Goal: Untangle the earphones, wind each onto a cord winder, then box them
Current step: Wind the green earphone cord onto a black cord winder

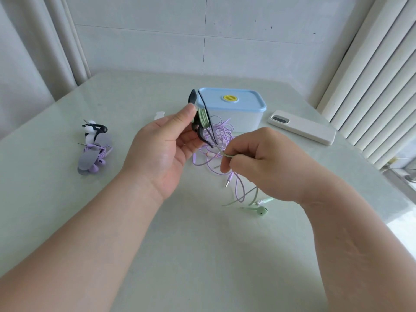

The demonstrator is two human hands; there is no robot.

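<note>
Winding green cord (pixel 229 156) onto winder (pixel 193 98) before box (pixel 236 114), clutching winder in left grip (pixel 162 149), pinching cord in right grip (pixel 263 158); next needing taut turns.

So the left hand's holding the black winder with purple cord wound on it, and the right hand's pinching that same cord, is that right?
Not quite. The head view shows green cord, not purple, wound on the black winder. The left hand does hold the winder, and the right hand pinches that same cord. The purple cord lies loose on the table.
</note>
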